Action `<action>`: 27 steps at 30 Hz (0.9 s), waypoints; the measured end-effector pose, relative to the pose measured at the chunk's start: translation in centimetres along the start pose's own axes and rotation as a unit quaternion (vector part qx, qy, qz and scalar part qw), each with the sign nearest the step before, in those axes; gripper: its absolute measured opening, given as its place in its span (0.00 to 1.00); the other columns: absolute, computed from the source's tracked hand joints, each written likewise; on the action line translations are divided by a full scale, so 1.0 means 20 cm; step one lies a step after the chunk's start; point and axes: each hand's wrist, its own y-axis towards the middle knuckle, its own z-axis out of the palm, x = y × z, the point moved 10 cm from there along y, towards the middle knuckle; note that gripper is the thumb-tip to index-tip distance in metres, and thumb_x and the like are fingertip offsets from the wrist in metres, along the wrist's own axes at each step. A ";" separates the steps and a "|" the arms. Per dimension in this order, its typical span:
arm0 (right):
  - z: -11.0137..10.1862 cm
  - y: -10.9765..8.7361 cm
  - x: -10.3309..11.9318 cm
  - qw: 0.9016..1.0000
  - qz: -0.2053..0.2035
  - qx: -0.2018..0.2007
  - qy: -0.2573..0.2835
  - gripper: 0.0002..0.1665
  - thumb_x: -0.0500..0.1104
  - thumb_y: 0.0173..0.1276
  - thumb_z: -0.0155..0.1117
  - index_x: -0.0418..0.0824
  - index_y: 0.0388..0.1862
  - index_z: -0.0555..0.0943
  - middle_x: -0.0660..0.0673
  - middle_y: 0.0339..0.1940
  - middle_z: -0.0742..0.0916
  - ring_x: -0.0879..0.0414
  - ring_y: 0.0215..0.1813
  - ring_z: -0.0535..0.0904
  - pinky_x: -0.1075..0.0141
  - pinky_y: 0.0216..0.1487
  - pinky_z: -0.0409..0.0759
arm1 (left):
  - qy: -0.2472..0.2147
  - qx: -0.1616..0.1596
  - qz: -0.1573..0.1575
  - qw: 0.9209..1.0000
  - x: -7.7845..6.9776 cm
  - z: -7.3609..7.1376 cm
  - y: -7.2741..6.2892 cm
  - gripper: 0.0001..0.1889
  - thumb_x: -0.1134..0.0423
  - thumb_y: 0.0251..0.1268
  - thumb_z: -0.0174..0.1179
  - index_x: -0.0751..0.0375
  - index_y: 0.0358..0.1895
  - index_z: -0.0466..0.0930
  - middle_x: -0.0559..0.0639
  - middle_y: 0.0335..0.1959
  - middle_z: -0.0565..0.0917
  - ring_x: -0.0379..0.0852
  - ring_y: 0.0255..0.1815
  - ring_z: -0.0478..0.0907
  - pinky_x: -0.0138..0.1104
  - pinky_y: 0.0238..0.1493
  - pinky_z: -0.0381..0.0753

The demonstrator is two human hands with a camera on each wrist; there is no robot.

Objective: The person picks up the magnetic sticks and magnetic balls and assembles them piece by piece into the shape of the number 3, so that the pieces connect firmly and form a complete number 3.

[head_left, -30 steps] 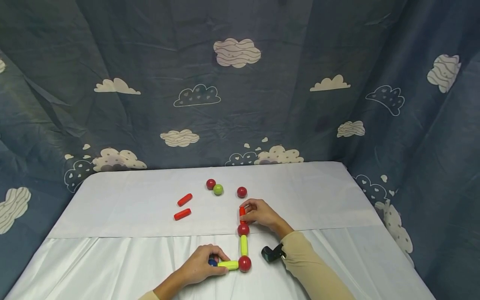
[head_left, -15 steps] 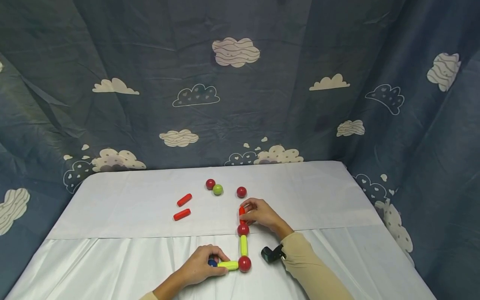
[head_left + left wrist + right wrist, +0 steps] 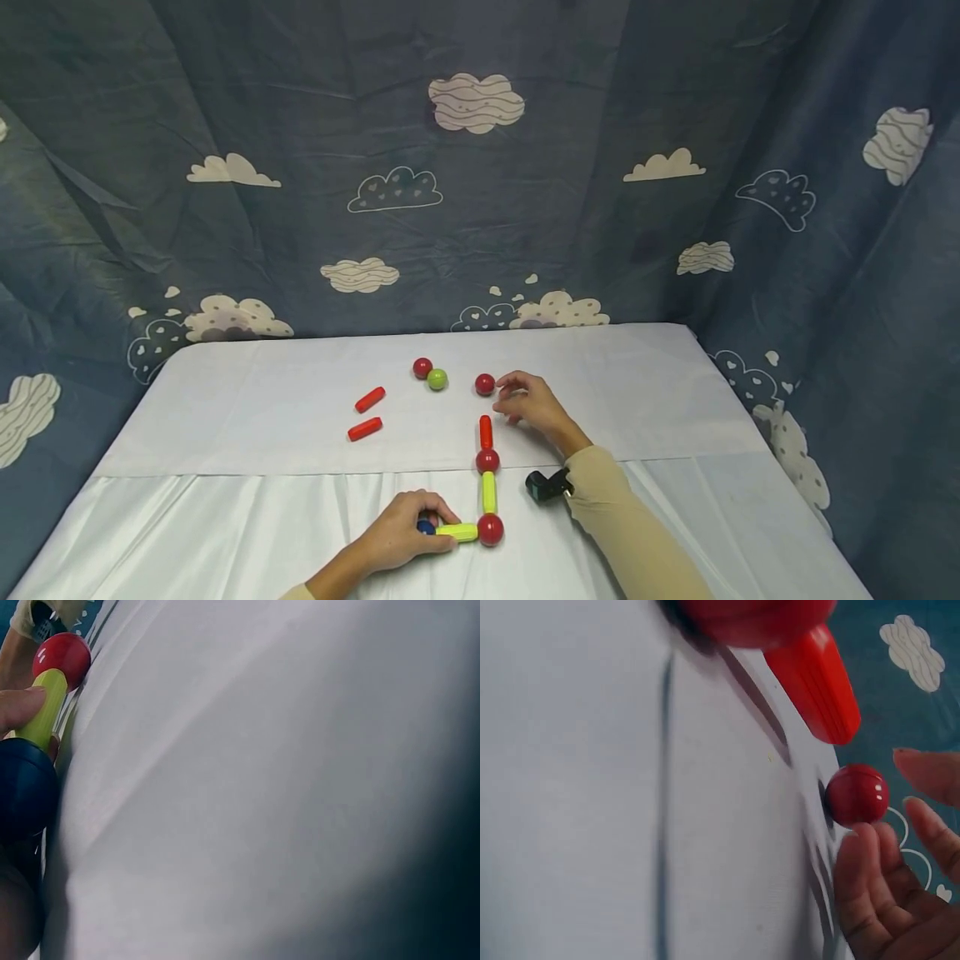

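In the head view my left hand (image 3: 405,529) pinches a yellow-green stick (image 3: 461,532), with a blue ball (image 3: 425,527) at one end partly hidden by the fingers. A red ball (image 3: 491,530) sits at the stick's other end. From it a second yellow-green stick (image 3: 489,493) runs away from me to another red ball (image 3: 487,460), then a red stick (image 3: 486,432) with a free far end. My right hand (image 3: 534,407) holds nothing; its loosely bent fingers are just right of a separate red ball (image 3: 485,384), also visible beyond the fingertips in the right wrist view.
Two loose red sticks (image 3: 365,429) lie left of the chain on the white cloth (image 3: 225,417). Farther back, a red ball (image 3: 422,367) and a green ball (image 3: 437,379) sit side by side. A dark cloud-print curtain (image 3: 300,233) hangs behind the table.
My right hand has let go of the red stick and moved away from me, up to the separate red ball. The left hand keeps its grip in the same place.
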 end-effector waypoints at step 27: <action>0.10 0.25 0.07 0.980 -0.012 0.094 -0.177 0.23 0.32 0.57 0.72 0.47 0.51 0.83 0.44 0.52 0.81 0.49 0.52 0.75 0.58 0.56 0.76 | -0.005 0.000 0.020 1.000 -0.02 -0.01 0.01 0.08 0.62 0.52 0.72 0.53 0.36 0.85 0.41 0.28 0.76 0.36 0.31 0.69 0.29 0.36 0.66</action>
